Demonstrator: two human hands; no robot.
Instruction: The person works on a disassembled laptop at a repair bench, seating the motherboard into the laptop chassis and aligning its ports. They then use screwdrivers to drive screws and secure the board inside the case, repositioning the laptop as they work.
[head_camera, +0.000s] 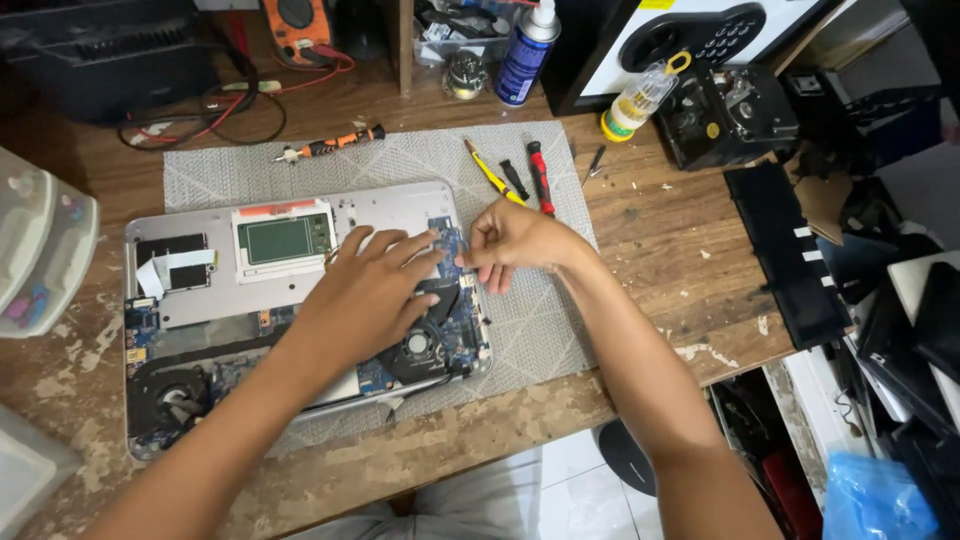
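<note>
Forearms enter from the bottom edge and converge over an opened laptop chassis (300, 300) lying on a grey mat (520, 320) on a worn wooden table (660, 260). Left hand (365, 295) rests flat on the exposed board, fingers spread, palm partly covering the right cooling fan (418, 345). Right hand (515, 245) sits at the chassis's right edge, fingertips pressed together in a pinch at the blue circuit board (450, 240); what they pinch is too small to make out.

A second fan (170, 390) shows at the chassis's lower left corner, and the underside of the touchpad (283, 238) sits in the upper middle.

Room for moving: the mat's right strip beside the chassis is bare, as is the table beyond it up to a black battery pack (790, 250) near the table's right edge. Behind the hands, three small screwdrivers (520, 180) lie close together on the mat, just beyond the right knuckles. An orange-handled screwdriver (330, 145) lies well apart at the mat's far edge. A blue spray can (525, 45) and a clear bit holder (640, 95) stand further back. To the left, translucent plastic containers (40, 240) crowd the table's edge, near the chassis.
</note>
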